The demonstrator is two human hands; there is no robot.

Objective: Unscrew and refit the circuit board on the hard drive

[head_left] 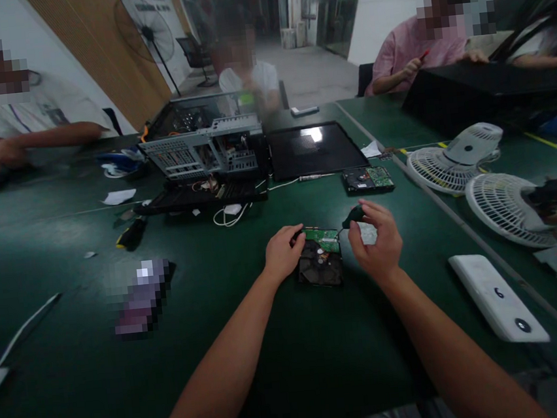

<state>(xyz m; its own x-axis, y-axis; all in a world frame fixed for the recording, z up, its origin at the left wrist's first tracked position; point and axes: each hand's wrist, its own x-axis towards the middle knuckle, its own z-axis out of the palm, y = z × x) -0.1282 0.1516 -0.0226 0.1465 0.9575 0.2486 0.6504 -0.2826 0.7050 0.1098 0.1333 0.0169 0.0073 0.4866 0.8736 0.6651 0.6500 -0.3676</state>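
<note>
A hard drive [320, 264] lies on the green table in front of me, its green circuit board facing up at the far end. My left hand [283, 253] grips the drive's left side near the far corner, fingers curled over the edge. In my right hand [378, 239] is a small screwdriver [354, 215] with a dark handle, held between thumb and fingers. Its thin shaft points left to the right edge of the circuit board; whether the tip sits in a screw is too small to tell. A clear plastic piece [365, 232] shows partly behind my right hand.
Beyond the drive stand an opened computer case [204, 154], a black side panel [315, 149] and a second hard drive [368, 179]. White fan parts [510, 210] and a white power bank [498, 298] lie right. Left are a phone [144, 297] and a yellow-black screwdriver [132, 233]. Several people sit around.
</note>
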